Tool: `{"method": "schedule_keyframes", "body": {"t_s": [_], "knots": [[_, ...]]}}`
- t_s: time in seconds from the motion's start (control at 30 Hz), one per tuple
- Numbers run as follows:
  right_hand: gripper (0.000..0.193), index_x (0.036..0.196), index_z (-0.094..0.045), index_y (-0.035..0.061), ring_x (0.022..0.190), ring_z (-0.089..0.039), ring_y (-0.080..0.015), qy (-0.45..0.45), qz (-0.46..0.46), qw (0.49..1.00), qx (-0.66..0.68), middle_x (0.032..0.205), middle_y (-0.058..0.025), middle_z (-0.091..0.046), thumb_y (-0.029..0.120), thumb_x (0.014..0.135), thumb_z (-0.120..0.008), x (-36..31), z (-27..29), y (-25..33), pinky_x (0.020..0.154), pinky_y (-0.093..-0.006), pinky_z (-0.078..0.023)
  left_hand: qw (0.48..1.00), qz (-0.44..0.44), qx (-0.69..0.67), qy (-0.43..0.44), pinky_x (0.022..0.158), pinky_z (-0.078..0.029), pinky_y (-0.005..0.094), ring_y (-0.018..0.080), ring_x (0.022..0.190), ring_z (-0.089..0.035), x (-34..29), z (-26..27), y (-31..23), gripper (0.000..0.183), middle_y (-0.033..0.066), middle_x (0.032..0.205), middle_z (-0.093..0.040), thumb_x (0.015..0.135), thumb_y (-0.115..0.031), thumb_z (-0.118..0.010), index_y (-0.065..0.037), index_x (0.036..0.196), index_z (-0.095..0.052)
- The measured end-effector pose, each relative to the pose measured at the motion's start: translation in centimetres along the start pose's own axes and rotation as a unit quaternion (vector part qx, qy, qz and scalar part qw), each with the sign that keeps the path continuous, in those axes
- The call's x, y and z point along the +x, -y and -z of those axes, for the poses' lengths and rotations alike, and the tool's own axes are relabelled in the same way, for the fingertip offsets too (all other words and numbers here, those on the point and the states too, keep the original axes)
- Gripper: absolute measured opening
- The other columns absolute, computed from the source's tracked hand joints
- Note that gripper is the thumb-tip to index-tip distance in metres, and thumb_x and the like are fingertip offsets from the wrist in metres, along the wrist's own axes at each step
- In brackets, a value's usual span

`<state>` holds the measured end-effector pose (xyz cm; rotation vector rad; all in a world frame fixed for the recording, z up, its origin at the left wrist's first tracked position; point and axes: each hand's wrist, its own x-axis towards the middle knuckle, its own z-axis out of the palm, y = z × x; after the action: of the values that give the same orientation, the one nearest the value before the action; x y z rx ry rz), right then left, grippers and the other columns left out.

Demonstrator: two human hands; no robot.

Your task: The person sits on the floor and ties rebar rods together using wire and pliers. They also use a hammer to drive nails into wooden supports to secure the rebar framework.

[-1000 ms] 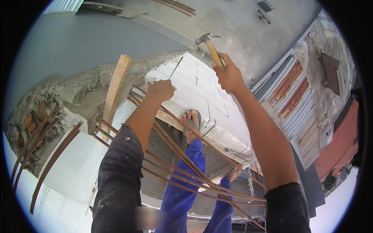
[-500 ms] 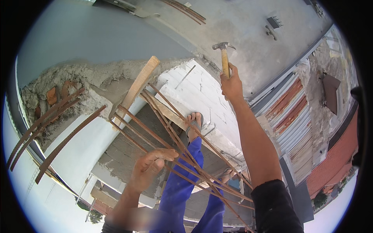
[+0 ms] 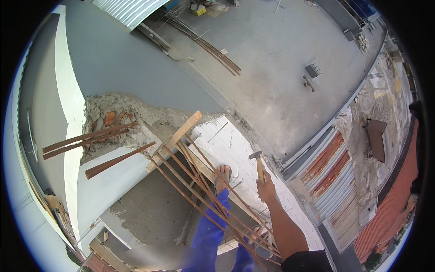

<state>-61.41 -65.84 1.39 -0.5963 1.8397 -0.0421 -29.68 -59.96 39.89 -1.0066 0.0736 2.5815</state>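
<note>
My right hand (image 3: 267,189) is wrapped round the wooden handle of a claw hammer (image 3: 260,170), gripping it low on the handle. Its metal head points away from me, over the top of the white block wall (image 3: 244,147). Long rusty rebar rods (image 3: 199,181) slant past my legs, left of the hammer and apart from it. Among their far ends a wooden plank (image 3: 185,128) leans up at an angle. My left hand is out of the picture; a blurred patch covers part of the lower edge. One sandalled foot (image 3: 222,176) rests on the wall.
Thick rebar stubs (image 3: 108,163) jut from broken concrete and brick (image 3: 111,118) on the left. A drop opens below the rods to a grey block surface (image 3: 149,204). Rusty corrugated sheets (image 3: 326,163) lie to the right. Beyond the wall spreads a concrete floor (image 3: 276,90) far below.
My view has tilted outward, so more floor shows at the top. The hammer and right hand sit lower in the picture. My left hand, earlier open near the rods, has gone out of view.
</note>
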Motion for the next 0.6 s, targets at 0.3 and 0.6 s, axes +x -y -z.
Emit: {"method": "schedule_keyframes", "body": {"t_s": [0.3, 0.6], "knots": [[0.063, 0.153, -0.042, 0.0173, 0.109, -0.067, -0.0480, 0.016, -0.072, 0.994, -0.074, 0.115, -0.0313, -0.070, 0.033, 0.095, -0.062, -13.2, 8.1, -12.1, 0.098, -0.0534, -0.051, 0.939, -0.295, 0.043, 0.171, 0.078, -0.051, 0.0343, 0.0189, 0.086, -0.063, -7.3, -4.3, -6.6, 0.024, 0.0118, 0.091, -0.066, 0.105, -0.023, -0.058, 0.000, 0.105, -0.067], [0.066, 0.151, -0.043, 0.0126, 0.110, -0.071, -0.0404, -0.044, -0.099, 0.984, -0.139, 0.122, -0.0274, -0.070, 0.034, 0.092, -0.066, -29.7, 16.4, -18.1, 0.096, -0.0462, -0.055, 0.764, -0.037, 0.608, 0.214, 0.077, -0.050, 0.0444, 0.0347, 0.090, -0.066, -10.7, -25.1, -7.8, 0.022, 0.0250, 0.091, -0.066, 0.096, -0.015, -0.057, 0.005, 0.098, -0.065]]}}
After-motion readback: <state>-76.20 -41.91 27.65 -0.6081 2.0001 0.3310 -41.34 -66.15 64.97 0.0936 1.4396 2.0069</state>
